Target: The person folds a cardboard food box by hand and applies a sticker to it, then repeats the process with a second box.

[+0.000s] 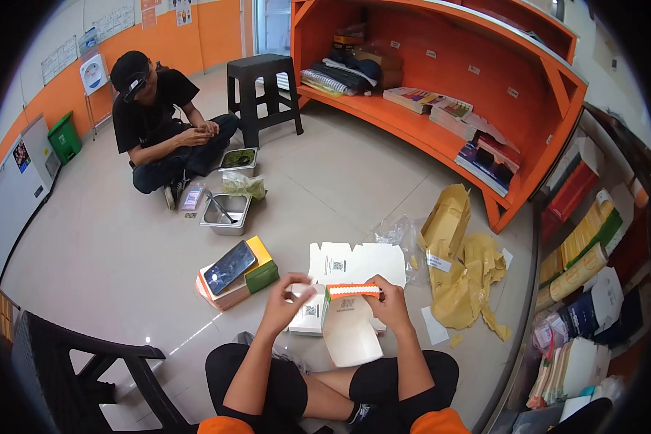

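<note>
My right hand [390,300] grips a partly folded paper box [351,329] by its orange and white edge, with the white inside and a printed code showing. At the box's left side, my left hand [288,302] is raised with its fingers apart, holding nothing. Beneath and beside the box lie flat white cartons [306,320] with printed codes. Just beyond them is a larger white sheet [365,263] on the floor. To the left, a phone [230,267] rests on a stack of folded cartons [262,273] with yellow, green and orange sides.
A person [155,123] sits cross-legged at the upper left, near metal trays [225,216] and a plastic bag [243,185]. Torn brown paper [459,271] lies right. An orange shelf [427,130], a black stool [264,90] and a black chair [87,362] stand around.
</note>
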### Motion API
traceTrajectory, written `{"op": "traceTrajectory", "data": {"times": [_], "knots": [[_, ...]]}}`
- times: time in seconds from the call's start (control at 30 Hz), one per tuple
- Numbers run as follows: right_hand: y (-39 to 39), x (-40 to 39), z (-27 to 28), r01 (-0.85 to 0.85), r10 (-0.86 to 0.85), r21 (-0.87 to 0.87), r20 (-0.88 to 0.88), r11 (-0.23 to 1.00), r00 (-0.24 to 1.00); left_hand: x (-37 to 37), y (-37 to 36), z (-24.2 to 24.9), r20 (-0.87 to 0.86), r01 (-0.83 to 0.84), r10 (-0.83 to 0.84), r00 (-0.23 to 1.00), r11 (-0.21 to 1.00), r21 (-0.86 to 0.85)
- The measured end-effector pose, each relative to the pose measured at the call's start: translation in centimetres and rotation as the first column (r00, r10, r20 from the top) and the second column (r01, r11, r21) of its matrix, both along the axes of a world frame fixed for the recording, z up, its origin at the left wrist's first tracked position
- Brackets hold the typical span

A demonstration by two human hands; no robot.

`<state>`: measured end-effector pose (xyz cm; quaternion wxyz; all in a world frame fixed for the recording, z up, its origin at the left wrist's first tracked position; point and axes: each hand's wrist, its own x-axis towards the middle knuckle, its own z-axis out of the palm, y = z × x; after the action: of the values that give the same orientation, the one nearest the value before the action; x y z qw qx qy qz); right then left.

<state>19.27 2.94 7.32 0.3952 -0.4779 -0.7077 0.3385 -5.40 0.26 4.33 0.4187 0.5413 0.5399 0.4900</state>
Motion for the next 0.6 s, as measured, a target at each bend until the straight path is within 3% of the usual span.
{"op": "traceTrajectory", "data": {"times": [0.07, 0.1, 0.17, 0.27, 0.3, 0.5, 0.6], "knots": [[0.2, -0.4, -1.0, -0.043, 0.048, 0.134, -0.036, 0.99, 0.998, 2.1, -1.6, 4.6, 0.198, 0.184, -0.183, 0.963, 0.983, 0.012], [-0.1, -0.6, -0.4, -0.048, 0.048, -0.001, -0.044, 0.999, 0.998, 2.4, -1.5, 4.4, 0.228, 0.258, -0.236, 0.944, 0.963, -0.072], [-0.7, -0.8, 1.5, -0.055, 0.041, -0.266, -0.06, 0.962, 0.997, 2.0, -0.7, 3.1, 0.318, 0.258, -0.211, 0.924, 0.959, -0.113], [-0.6, -0.3, 1.4, -0.272, 0.068, -0.368, -0.481, 0.889, 0.874, 1.7, -0.4, 2.8, 0.412, 0.242, -0.163, 0.896, 0.959, -0.149], [-0.2, 0.2, 1.2, -0.349, 0.079, -0.419, -0.541, 0.838, 0.837, 1.6, -0.3, 2.6, 0.44, 0.24, -0.15, 0.886, 0.958, -0.156], [-0.4, -0.4, 0.2, -0.427, 0.032, -0.387, -0.709, 0.818, 0.704, 1.9, 0.0, 1.6, 0.499, 0.15, -0.051, 0.865, 0.975, -0.161], [-0.6, -1.1, 0.3, -0.386, 0.027, -0.377, -0.685, 0.842, 0.728, 2.3, -0.1, 1.5, 0.458, 0.082, -0.008, 0.889, 0.986, -0.143]]}}
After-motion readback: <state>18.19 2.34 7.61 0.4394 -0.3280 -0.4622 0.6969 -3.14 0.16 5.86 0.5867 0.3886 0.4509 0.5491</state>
